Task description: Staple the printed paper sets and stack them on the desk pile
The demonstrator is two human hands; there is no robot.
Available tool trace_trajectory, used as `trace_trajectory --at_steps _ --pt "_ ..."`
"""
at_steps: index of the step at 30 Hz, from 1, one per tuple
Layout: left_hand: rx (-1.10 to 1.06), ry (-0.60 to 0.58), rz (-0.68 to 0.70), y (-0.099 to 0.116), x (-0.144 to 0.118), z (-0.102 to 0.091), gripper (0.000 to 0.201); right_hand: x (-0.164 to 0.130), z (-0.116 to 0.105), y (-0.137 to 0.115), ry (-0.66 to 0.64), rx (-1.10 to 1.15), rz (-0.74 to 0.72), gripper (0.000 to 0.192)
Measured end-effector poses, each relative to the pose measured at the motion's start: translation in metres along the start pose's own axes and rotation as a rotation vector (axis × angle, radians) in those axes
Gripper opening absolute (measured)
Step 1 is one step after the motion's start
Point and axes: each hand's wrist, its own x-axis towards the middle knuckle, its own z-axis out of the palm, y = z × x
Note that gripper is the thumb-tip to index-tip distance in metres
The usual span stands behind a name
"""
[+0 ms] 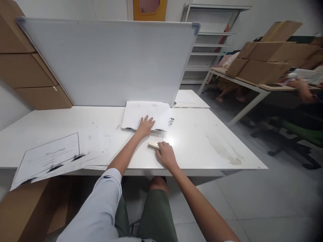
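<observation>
My left hand [146,126] lies spread on a white sheet of paper [133,112], its fingers apart. Faint marks show on the sheet, and dark smudges run along its near edge. Close to the table's front edge, my right hand [166,154] is closed around a pale, bar-shaped whiteboard eraser [153,145], which rests on the tabletop. Behind the paper stands a large blank whiteboard [111,64], tilted back. The paper's far edge meets the foot of the board.
Several marked sheets [54,158] overhang the front edge of the white table [191,148] at left. Cardboard boxes [47,97] stand behind the whiteboard's left side. At right, another table [239,80] carries boxes, with a person's hand [300,85] nearby. A metal shelf [212,43] stands behind.
</observation>
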Motion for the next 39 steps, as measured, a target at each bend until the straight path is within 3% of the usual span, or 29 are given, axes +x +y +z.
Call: trace_trajectory --at_steps 3,6,9,11,14,17,19,22,24,25,27,30,34,39 --pt "-0.018 0.061 -0.065 -0.018 0.013 -0.007 0.058 0.0 0.001 0.0 0.006 0.006 0.0 0.009" --pt "-0.096 0.019 -0.082 -0.026 0.04 -0.017 0.05 -0.001 0.001 0.0 0.021 0.02 0.008 0.008" --pt "-0.16 -0.046 -0.033 -0.017 0.057 -0.028 0.061 -0.001 0.0 -0.001 0.026 0.032 0.012 0.009" --pt "-0.226 -0.031 -0.007 -0.006 0.051 -0.037 0.063 -0.001 0.0 0.0 0.025 0.039 0.008 0.01" --pt "-0.389 -0.003 0.09 0.005 0.004 -0.05 0.051 -0.004 0.002 0.005 0.038 0.058 -0.01 0.013" --pt "-0.428 -0.026 0.131 -0.009 -0.081 -0.059 0.049 -0.006 0.004 0.01 0.057 0.07 -0.033 0.013" --pt "-0.308 -0.03 -0.071 -0.037 -0.147 -0.061 0.047 -0.007 0.004 0.012 0.058 0.056 -0.036 0.011" --pt "-0.017 -0.134 -0.605 -0.093 -0.236 -0.061 0.065 -0.009 0.003 0.014 0.051 0.02 -0.022 0.011" --pt "0.062 -0.245 -0.869 -0.126 -0.278 -0.059 0.085 -0.01 0.003 0.015 0.048 0.007 -0.004 0.012" --pt "0.07 -0.281 -0.919 -0.138 -0.292 -0.057 0.088 -0.011 0.003 0.016 0.047 0.006 0.002 0.013" --pt "0.066 -0.293 -0.877 -0.152 -0.309 -0.055 0.083 -0.012 0.004 0.017 0.05 0.009 0.005 0.015" --pt "0.12 -0.225 -0.773 -0.152 -0.316 -0.053 0.064 -0.014 0.005 0.018 0.063 0.001 0.001 0.017" --pt "0.128 -0.227 -0.717 -0.136 -0.314 -0.053 0.052 -0.015 0.006 0.016 0.085 -0.029 0.004 0.016" --pt "0.087 -0.333 -0.745 -0.107 -0.303 -0.048 0.067 -0.015 0.006 0.015 0.077 -0.042 0.008 0.016"
